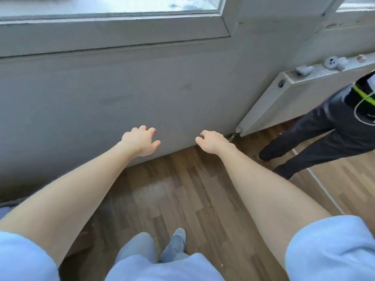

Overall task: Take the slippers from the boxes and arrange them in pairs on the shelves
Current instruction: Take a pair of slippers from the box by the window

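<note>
Both my arms reach forward over a wooden floor toward a grey wall below a window. My left hand [142, 140] hangs in the air with its fingers loosely curled and apart, holding nothing. My right hand [212, 141] is level with it, about a hand's width to the right, also empty with spread fingers. No slippers, boxes or shelves are in view. My own feet [174, 246] in light blue trousers stand on the floor below.
A grey wall [121, 94] with a window sill runs across in front. A white radiator [284, 98] stands at the right with small white objects [334, 62] on its top. Another person's dark-trousered legs [304, 138] stand at the right beside it. A white line [322, 189] crosses the floor.
</note>
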